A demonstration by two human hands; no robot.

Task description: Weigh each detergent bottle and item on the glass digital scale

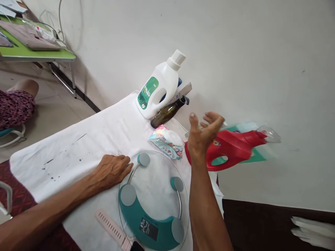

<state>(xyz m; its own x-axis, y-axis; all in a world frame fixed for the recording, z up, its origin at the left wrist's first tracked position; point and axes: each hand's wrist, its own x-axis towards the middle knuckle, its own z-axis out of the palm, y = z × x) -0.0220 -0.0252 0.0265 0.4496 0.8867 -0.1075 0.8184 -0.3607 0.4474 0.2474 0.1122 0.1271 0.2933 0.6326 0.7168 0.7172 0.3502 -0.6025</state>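
Observation:
A round glass bathroom scale (142, 212) with a teal base, grey foot pads and a small display lies on the white cloth. My left hand (113, 170) rests palm down on the cloth, its loosely bent fingertips at the scale's left edge. My right hand (205, 132) is raised, fingers apart and holding nothing, just in front of a red detergent bottle (232, 148) with a clear cap. Left of that hand sits a wet wipes pack (167, 141). Behind it stand a dark glass bottle (167, 113) and a white detergent bottle (159, 87) with a green label.
A pink-strapped watch (112, 226) lies by the scale's lower left. Something flat and green (255, 157) is behind the red bottle, by the wall. At the upper left, a green table (39, 54) holds papers and bags. Part of a seated person (17, 104) shows at left.

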